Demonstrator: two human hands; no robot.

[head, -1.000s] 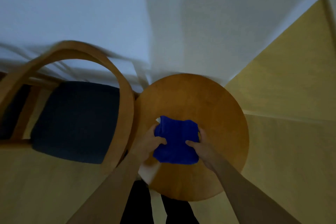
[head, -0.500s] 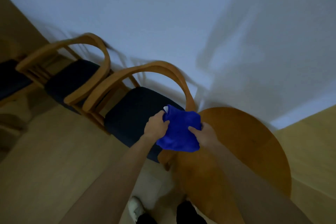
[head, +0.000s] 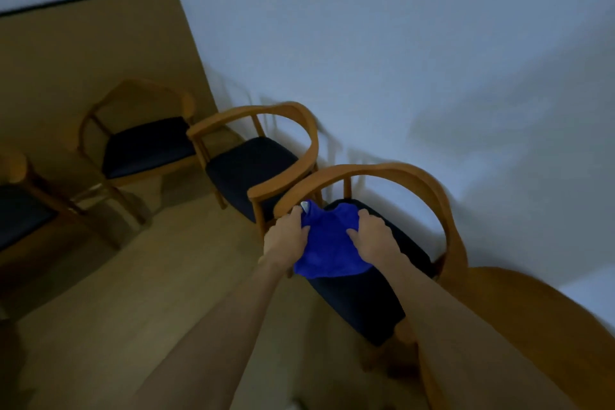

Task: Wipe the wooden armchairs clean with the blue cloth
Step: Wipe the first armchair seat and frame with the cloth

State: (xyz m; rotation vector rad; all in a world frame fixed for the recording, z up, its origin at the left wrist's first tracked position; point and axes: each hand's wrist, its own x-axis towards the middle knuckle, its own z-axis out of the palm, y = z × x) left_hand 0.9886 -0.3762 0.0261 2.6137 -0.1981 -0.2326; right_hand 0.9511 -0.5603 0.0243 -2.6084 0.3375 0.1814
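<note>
The blue cloth, before over the round tabletop, is now over the nearest armchair; both hands, left and right, grip it, so wiping can begin.

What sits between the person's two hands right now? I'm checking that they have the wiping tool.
In the head view, the blue cloth, gripped by left hand and right hand.
</note>
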